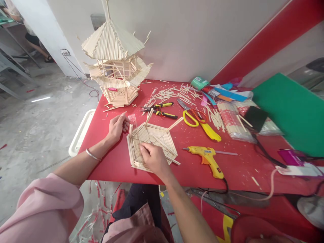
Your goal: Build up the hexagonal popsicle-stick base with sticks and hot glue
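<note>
A hexagonal panel of thin wooden sticks (169,141) lies on the red table, with short posts standing up at some corners. My right hand (155,160) is closed in a pinch on a clear plastic ruler (132,118), slanting across the panel's left part. Just left of the panel, beside the ruler's pink-marked end, my left hand (117,128) has its fingers curled together. A thin pale tip shows by its thumb, but what it holds is too small to make out. Loose sticks (173,160) lie across the panel's right side.
Behind stands a stick pagoda (113,44). Pliers (162,114), yellow-handled scissors (191,118), a yellow utility knife (210,132) and a yellow glue gun (206,157) lie to the right. Bagged sticks (231,118), scattered sticks (167,96) and a power strip (298,169) are farther off.
</note>
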